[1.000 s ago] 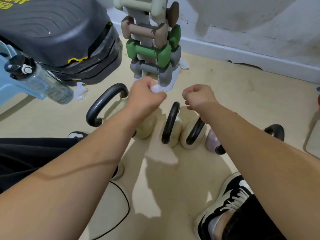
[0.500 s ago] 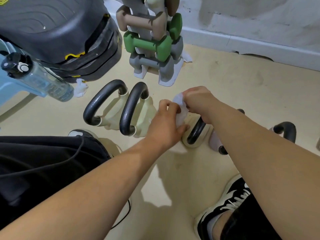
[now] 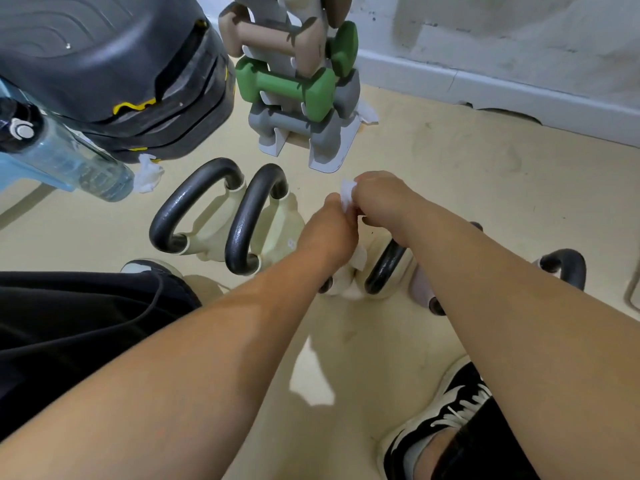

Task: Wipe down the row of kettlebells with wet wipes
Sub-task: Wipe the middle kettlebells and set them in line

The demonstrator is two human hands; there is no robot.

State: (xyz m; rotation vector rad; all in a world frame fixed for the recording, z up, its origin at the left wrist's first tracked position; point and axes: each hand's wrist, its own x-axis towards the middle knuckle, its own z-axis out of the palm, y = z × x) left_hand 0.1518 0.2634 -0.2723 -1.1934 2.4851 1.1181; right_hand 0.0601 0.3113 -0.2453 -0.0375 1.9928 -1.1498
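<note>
A row of cream kettlebells with black handles stands on the floor. The two leftmost kettlebells (image 3: 204, 216) (image 3: 258, 220) are in full view. My left hand (image 3: 327, 233) and my right hand (image 3: 379, 197) meet above the middle kettlebells (image 3: 386, 268), and both pinch a white wet wipe (image 3: 346, 195) between them. Part of the wipe hangs below my left hand. My left forearm hides most of one kettlebell. A pale pink kettlebell (image 3: 420, 289) and another black handle (image 3: 566, 266) lie to the right, behind my right arm.
A rack of dumbbells (image 3: 301, 88) stands just behind the row. A dark stepper (image 3: 114, 64) and a water bottle (image 3: 65, 157) sit at left, with a crumpled wipe (image 3: 147, 173) on the floor. My shoe (image 3: 443, 420) is at lower right. The wall's skirting (image 3: 502, 95) runs behind.
My left hand swung right from over the second kettlebell to meet my right hand. Both now hold the wipe, raised slightly above the middle kettlebells.
</note>
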